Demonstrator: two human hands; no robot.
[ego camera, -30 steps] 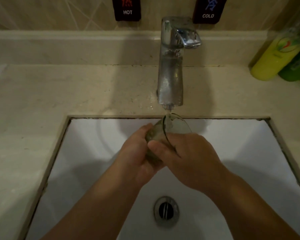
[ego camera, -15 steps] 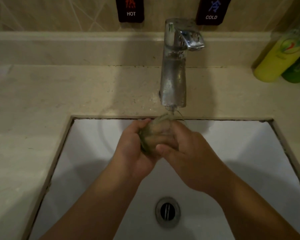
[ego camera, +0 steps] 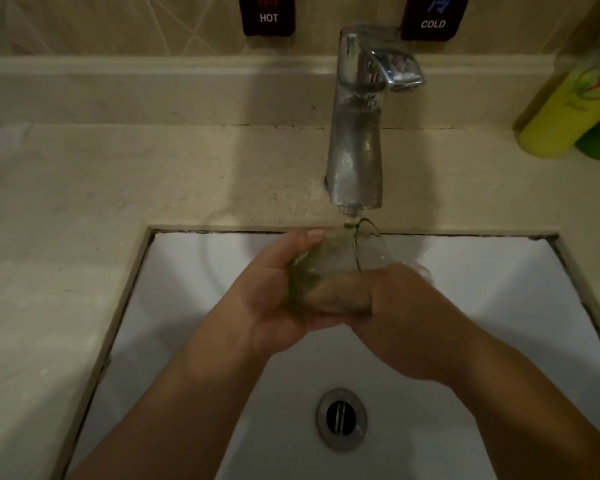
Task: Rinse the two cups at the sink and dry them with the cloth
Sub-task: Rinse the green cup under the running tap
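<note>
Counter (ego camera: 84, 209): we see beige stone wrapping the white sink (ego camera: 194, 306), whose drain (ego camera: 341, 418) sits near the bottom.
Left hand (ego camera: 274, 299): it cups the base end of the cup from the left, fingers curled round the glass, one fingertip showing on top.
Cup (ego camera: 340, 261): a clear greenish glass held over the basin between both hands, just under the faucet (ego camera: 355, 133) spout. It lies tilted, long axis running from lower left to upper right, mouth aimed up and right toward the spout.
Right hand (ego camera: 406, 317): we see its fingers inside the cup, through the wall; it closes on the rim side.
Bottles (ego camera: 568, 109): yellow and green, far right on the counter.
</note>
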